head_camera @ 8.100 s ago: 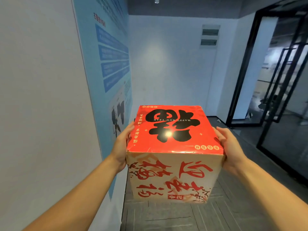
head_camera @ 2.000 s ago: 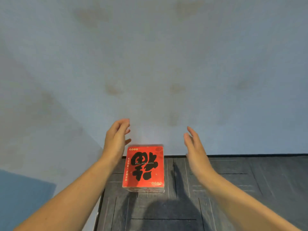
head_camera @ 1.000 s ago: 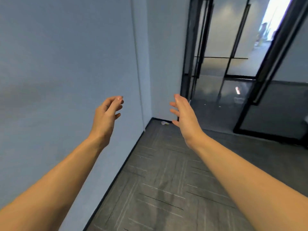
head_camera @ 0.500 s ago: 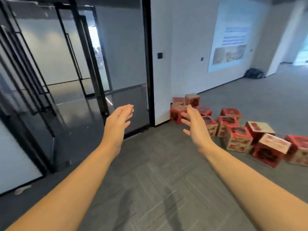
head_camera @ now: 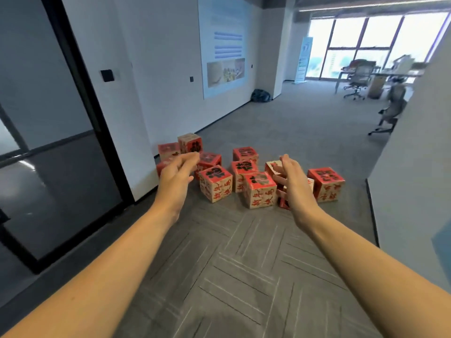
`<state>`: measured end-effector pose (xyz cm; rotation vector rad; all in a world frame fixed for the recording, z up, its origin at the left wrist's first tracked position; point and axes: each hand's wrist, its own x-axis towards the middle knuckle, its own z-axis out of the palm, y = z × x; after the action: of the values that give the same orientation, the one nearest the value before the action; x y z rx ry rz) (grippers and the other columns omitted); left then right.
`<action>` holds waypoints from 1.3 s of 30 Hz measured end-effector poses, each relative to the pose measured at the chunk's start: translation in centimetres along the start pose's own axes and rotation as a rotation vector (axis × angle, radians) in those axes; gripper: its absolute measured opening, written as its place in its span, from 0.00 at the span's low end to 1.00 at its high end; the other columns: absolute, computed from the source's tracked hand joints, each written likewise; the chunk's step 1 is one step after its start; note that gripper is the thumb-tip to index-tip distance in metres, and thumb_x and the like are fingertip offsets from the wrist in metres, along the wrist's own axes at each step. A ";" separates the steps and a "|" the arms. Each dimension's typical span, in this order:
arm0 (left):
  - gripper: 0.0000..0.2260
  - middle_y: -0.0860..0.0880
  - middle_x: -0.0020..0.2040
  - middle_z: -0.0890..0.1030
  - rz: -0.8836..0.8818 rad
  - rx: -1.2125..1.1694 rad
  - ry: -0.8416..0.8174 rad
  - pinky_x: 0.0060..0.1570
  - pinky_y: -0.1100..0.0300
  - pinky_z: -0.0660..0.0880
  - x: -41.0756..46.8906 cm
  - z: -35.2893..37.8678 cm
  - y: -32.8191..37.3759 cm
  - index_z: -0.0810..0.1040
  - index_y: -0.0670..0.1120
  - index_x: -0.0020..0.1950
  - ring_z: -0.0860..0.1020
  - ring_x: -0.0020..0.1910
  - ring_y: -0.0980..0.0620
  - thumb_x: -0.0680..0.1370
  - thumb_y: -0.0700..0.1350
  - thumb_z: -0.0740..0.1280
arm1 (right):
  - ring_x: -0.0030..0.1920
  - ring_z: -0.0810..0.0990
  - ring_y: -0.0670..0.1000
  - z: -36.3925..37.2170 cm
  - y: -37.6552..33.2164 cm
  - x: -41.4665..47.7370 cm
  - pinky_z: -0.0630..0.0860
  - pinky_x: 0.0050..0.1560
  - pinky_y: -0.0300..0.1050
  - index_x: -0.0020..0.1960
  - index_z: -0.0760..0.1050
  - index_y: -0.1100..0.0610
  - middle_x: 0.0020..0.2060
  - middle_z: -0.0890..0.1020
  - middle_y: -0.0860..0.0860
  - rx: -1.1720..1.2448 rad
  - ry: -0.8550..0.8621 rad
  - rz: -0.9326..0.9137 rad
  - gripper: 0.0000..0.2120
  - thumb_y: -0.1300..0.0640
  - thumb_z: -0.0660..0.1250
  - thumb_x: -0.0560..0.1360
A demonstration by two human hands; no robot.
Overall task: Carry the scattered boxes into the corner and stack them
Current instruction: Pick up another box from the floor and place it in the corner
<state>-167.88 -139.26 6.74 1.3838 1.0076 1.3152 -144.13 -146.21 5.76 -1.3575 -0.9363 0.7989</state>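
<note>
Now, L hand (head_camera: pixel 177 178) raised in the air, fingers loosely straight, holding nothing; boxes (head_camera: pixel 215 183) (mostly red tops, beige sides) lie scattered on the floor (head_camera: pixel 234 264) ahead, beyond both hands; R hand (head_camera: pixel 294 185) raised too, fingers relaxed, also empty.

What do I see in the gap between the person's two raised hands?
In the head view, red-topped boxes on the carpet show between the left hand and the right hand, farther off; both hands hold nothing.
</note>
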 end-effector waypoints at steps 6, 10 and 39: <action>0.16 0.53 0.60 0.85 -0.022 -0.002 -0.221 0.69 0.50 0.75 12.7 8.6 -3.3 0.83 0.51 0.62 0.81 0.63 0.54 0.81 0.58 0.69 | 0.63 0.79 0.46 -2.8 0.5 9.7 0.77 0.62 0.53 0.75 0.70 0.48 0.68 0.78 0.47 -0.016 0.193 0.021 0.30 0.31 0.58 0.81; 0.28 0.53 0.62 0.85 -0.012 -0.015 -0.370 0.69 0.50 0.74 19.1 16.2 -4.5 0.83 0.52 0.64 0.81 0.65 0.54 0.72 0.68 0.69 | 0.65 0.80 0.49 -6.8 1.1 16.1 0.76 0.67 0.55 0.75 0.70 0.50 0.68 0.80 0.50 -0.028 0.344 0.029 0.37 0.27 0.60 0.76; 0.12 0.54 0.64 0.82 -0.095 -0.036 -0.487 0.59 0.59 0.75 69.7 75.7 -24.9 0.80 0.51 0.65 0.78 0.66 0.55 0.84 0.53 0.66 | 0.67 0.76 0.50 -43.7 14.4 80.8 0.72 0.70 0.56 0.76 0.68 0.51 0.71 0.76 0.50 -0.056 0.588 0.175 0.26 0.37 0.55 0.84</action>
<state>-85.57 -73.03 -0.60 1.5107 0.7027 0.8598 -69.04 -91.67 -0.74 -1.6162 -0.3843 0.4557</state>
